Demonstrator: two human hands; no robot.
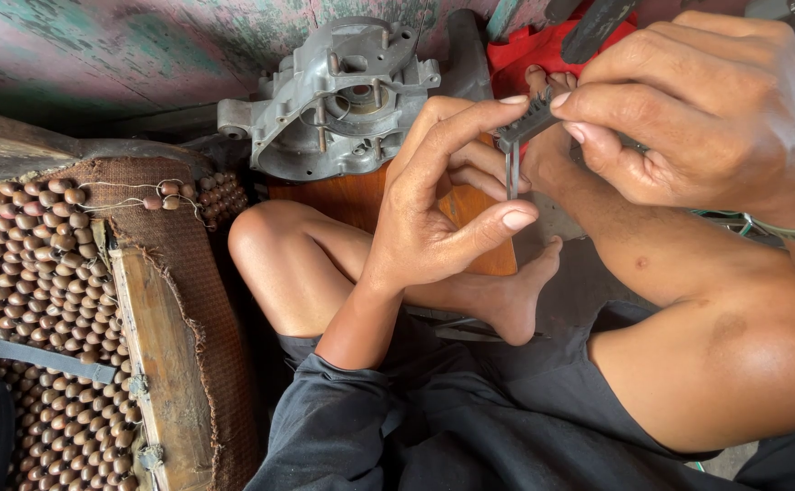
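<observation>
Sitting cross-legged, the person is holding both hands up over the knees. The right hand (pixel 707 100) is pinching a small metal tool (pixel 520 132) between thumb and forefinger, thin blades hanging down. The left hand (pixel 434 200) is curling around it, forefinger touching the top, thumb sitting just under the blades. A grey engine casing (pixel 338 95) is sitting behind, beaded seat cover (pixel 34 273) off to the left

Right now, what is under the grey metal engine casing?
The grey metal engine casing rests on an orange-brown wooden board. Only the board's front part shows; the left hand and a knee cover more of it. What lies directly beneath the casing is hidden.
</observation>
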